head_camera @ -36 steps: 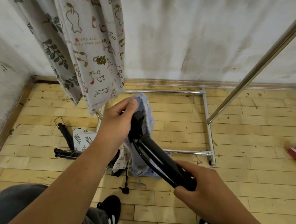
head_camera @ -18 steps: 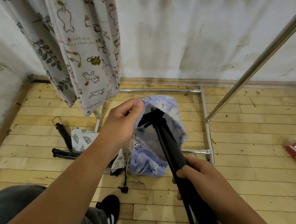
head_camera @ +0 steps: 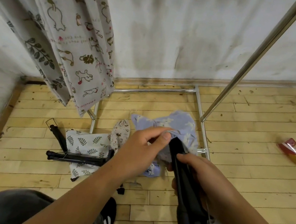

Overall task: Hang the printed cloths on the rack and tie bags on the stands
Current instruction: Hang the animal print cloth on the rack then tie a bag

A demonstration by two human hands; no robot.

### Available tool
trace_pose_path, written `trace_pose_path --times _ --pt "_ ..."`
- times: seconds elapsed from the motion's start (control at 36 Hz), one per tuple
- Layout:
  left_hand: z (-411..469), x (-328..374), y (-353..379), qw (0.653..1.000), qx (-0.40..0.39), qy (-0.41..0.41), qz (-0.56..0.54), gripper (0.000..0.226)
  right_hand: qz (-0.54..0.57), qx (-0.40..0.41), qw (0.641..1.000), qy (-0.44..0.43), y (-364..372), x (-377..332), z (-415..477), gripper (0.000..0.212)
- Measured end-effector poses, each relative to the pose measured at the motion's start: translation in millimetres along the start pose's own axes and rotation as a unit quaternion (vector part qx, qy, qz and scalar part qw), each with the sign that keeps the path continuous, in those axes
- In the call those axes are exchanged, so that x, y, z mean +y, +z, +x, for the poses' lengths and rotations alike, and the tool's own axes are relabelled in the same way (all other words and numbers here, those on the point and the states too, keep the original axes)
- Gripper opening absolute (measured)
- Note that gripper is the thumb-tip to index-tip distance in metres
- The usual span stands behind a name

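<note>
Now pinching the pale-blue floral cloth bag (head_camera: 180,124) in the left hand (head_camera: 137,148), gripping the black folded stand (head_camera: 186,211) in the right hand (head_camera: 208,176), facing bare wooden plank floor (head_camera: 252,177) right of both.

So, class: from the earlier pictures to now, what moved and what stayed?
The long black stand swung from slanting across the view to pointing away from the person, and the right hand slid up it towards the left hand. Unchanged: the left hand pinches the pale blue flower-print cloth bag at the stand's top; the printed cloths hang on the metal rack; the leaf-print bag lies on the wooden floor.
</note>
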State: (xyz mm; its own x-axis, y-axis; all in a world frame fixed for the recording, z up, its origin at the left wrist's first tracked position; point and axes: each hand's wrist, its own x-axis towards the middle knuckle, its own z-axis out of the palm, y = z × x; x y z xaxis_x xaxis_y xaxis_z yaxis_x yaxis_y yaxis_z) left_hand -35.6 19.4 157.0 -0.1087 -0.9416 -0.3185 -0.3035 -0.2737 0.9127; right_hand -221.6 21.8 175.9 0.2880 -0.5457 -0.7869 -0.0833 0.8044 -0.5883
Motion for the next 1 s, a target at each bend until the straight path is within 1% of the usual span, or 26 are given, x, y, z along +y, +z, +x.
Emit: trace_pose_path --times 0.14,0.25,0.36,0.44,0.61,0.72,0.89,1.0 --pt "-3 0 8 1.0 -0.012 -0.015 -0.005 0.021 0.041 -0.008 0.999 -0.012 -3 4 6 0.025" --pt "-3 0 12 0.999 -0.017 0.005 -0.031 0.029 0.065 -0.022 0.997 -0.04 -3 6 9 0.027" --pt "-4 2 14 0.999 -0.022 0.006 -0.049 0.022 0.082 -0.029 0.994 -0.065 -4 8 13 0.031" --pt "-3 2 14 0.998 -0.016 0.002 -0.056 0.025 0.091 -0.038 0.993 -0.066 -5 8 14 0.033" --pt "-7 6 14 0.998 -0.032 -0.007 -0.059 0.027 0.069 -0.052 0.994 -0.074 -5 11 16 0.035" --pt "-7 7 14 0.996 -0.037 -0.014 -0.084 0.029 0.04 -0.033 0.996 -0.076 -4 10 17 0.034" --pt "-10 13 13 0.991 -0.058 -0.019 -0.118 0.031 0.033 -0.006 0.997 -0.07 -9 15 22 0.034" --pt "-11 14 14 0.99 -0.066 -0.025 -0.121 0.032 0.025 0.002 0.998 -0.059 -9 17 24 0.034"
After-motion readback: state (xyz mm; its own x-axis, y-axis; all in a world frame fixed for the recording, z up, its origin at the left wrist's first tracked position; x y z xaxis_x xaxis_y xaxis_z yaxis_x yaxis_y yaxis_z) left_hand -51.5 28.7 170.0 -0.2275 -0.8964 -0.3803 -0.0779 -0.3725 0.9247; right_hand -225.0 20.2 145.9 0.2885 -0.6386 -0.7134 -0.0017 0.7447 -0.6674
